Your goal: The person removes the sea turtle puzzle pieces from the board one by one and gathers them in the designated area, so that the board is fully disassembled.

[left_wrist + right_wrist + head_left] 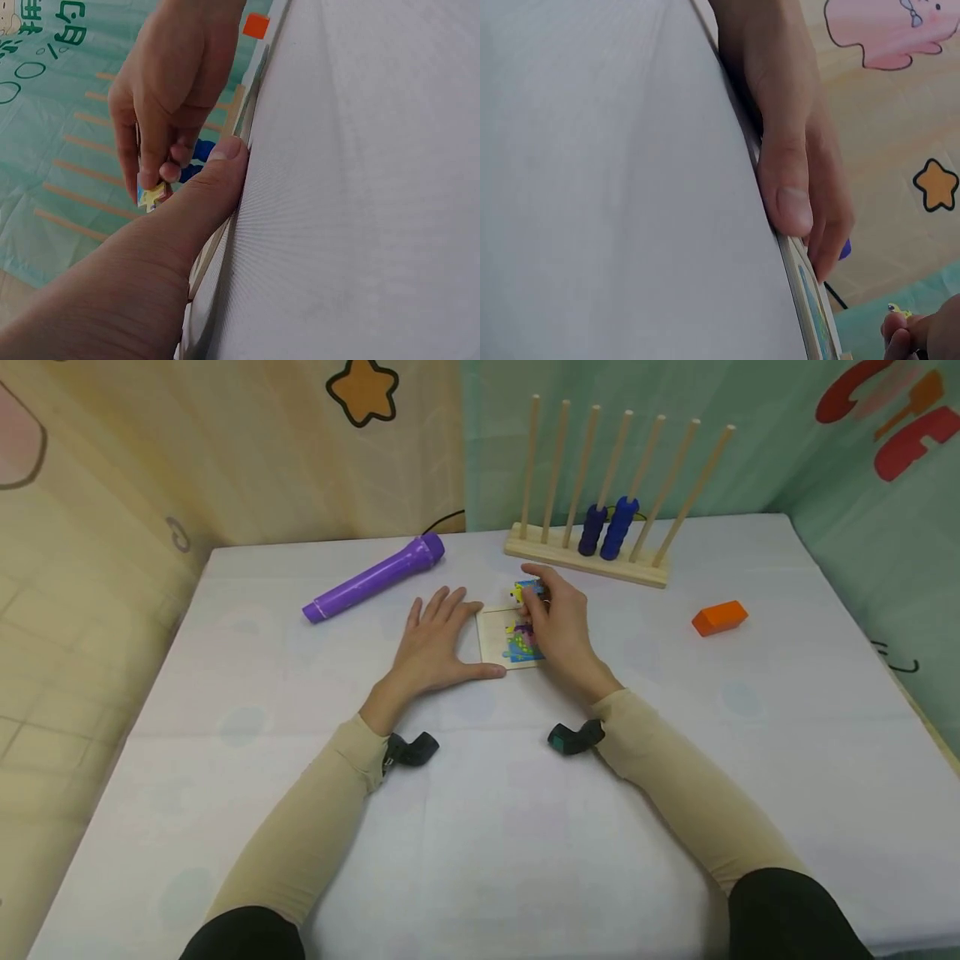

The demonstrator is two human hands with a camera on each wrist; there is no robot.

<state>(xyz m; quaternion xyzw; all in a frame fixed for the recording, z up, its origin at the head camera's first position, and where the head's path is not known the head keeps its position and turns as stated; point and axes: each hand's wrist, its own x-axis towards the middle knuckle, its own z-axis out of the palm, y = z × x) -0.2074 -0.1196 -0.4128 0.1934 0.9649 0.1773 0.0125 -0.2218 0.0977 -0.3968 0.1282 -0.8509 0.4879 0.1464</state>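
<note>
A small wooden jigsaw board [491, 635] lies on the table, with colourful pieces [523, 645] filling its right part. My left hand [435, 647] rests at the board's left side, fingers spread and straight, the thumb along its near edge. Above the board's far right part, my right hand [561, 614] pinches a blue and yellow jigsaw piece [527, 588] between thumb and fingers. The left wrist view shows this piece [152, 195] raised off the board, partly covered by the fingertips. The right hand hides the board's right edge in the head view.
A purple toy microphone [375, 578] lies at the back left. Behind the hands stands a wooden peg rack [585, 560] with tall rods and blue beads [619, 529] on two of them. An orange block [719, 618] is on the right. Printed curtains hang behind the table.
</note>
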